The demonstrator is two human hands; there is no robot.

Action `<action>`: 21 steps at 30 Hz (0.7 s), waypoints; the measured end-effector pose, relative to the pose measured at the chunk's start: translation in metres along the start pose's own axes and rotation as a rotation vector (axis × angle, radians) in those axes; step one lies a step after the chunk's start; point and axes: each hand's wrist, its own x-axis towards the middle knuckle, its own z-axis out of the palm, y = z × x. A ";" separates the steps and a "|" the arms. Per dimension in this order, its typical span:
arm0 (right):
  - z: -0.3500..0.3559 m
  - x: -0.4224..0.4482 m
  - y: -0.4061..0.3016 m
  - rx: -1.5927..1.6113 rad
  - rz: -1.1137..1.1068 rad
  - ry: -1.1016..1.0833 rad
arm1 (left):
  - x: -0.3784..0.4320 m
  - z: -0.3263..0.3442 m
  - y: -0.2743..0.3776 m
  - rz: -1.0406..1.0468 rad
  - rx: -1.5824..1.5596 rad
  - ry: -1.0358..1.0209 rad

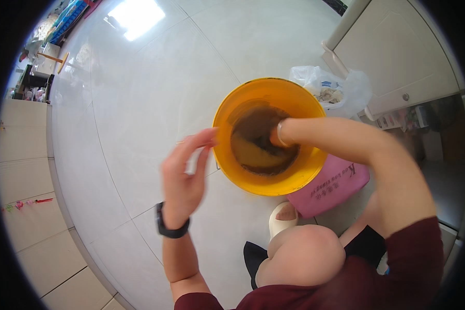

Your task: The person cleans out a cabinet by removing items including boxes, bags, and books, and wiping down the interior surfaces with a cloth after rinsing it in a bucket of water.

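A yellow plastic bucket (269, 186) stands on the tiled floor in front of me, with murky brown water (261, 155) in its lower part. My right hand (278, 135) reaches down into it; the fingers are hidden in the dark water, so what they hold cannot be seen. At the bucket's left rim is my left hand (186, 162), slightly blurred, thumb and fingers curved close to each other. No object shows in it. Whether its fingertips touch the rim is unclear. A black watch is on the left wrist, a light bracelet on the right.
Behind the bucket at the right sits a translucent plastic bag (358, 93) with pale scraps inside. A pink bag (314, 199) bearing writing lies beside the bucket, near my slippered foot (283, 219). A white cabinet (399, 58) stands at the right. Household items are at the far left.
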 end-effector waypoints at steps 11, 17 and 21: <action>0.022 0.024 0.032 0.873 0.647 0.419 | 0.071 0.143 -0.092 -0.100 0.726 -1.152; 0.028 0.032 -0.006 0.707 0.658 0.444 | 0.075 0.186 -0.181 -0.251 0.712 -1.182; 0.027 0.043 0.000 0.786 0.673 0.513 | 0.082 0.178 -0.182 -0.287 0.659 -1.202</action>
